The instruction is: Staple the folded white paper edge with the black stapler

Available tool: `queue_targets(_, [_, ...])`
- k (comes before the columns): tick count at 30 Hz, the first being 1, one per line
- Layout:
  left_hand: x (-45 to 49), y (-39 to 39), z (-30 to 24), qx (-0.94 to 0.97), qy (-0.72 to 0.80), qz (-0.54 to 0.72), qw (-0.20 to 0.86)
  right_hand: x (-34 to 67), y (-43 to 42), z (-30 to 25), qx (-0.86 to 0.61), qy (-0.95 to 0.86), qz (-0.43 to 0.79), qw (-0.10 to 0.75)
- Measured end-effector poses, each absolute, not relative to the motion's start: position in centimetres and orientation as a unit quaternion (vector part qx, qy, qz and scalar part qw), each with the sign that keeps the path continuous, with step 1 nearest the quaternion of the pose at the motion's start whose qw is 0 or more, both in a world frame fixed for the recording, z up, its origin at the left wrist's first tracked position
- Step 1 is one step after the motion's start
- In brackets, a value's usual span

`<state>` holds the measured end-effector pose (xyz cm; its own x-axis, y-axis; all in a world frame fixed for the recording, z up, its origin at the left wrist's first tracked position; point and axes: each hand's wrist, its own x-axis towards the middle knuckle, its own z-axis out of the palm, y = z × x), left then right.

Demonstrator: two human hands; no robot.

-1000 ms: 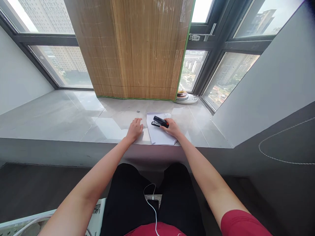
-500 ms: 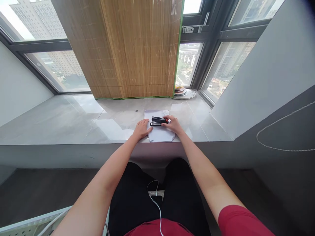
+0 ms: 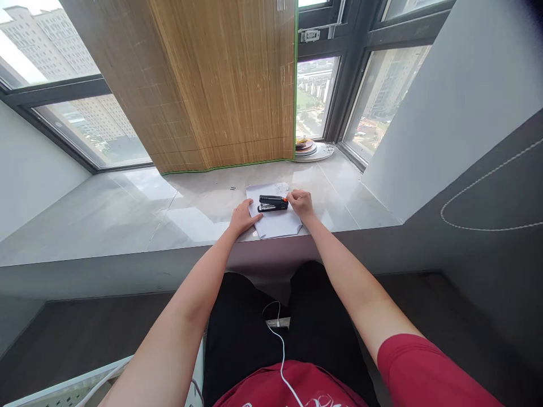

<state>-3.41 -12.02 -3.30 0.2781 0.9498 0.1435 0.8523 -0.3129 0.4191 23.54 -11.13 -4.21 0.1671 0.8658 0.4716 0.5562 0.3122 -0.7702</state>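
On the paper (image 3: 278,225), between a spread left hand (image 3: 242,216) and a curled right hand (image 3: 301,203) (cannot tell if pinching), grip the likely light, rigid stapler (image 3: 272,203) mid-body.

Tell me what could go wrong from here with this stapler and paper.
The left hand has its thumb close to the stapler's left end, so it might get pinched if the stapler is pressed. The paper reaches about the sill's front edge; a nudge could slide it off.
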Motion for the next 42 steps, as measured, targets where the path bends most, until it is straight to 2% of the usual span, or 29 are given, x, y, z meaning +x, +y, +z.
queue_targets(17, [-3.3,-11.8,-3.6,0.789,0.572,0.191,0.123,23.4,-11.0,-4.5,-0.606,-0.626,0.128,0.474])
queue_targets(22, [-3.2,-11.9,-3.5,0.788,0.569,0.194,0.129,23.6,-10.7,-4.3,-0.509,-0.691,0.133,0.495])
queue_targets(29, [-3.2,-12.0,-3.6,0.786,0.567,0.203,0.139,23.3,-10.2,-5.0,-0.45,-0.786,0.181,0.382])
queue_targets(42, [-3.4,-11.5,-4.0,0.779,0.562,0.229,0.156,23.4,-10.0,-5.3,-0.494,-0.776,0.171,0.354])
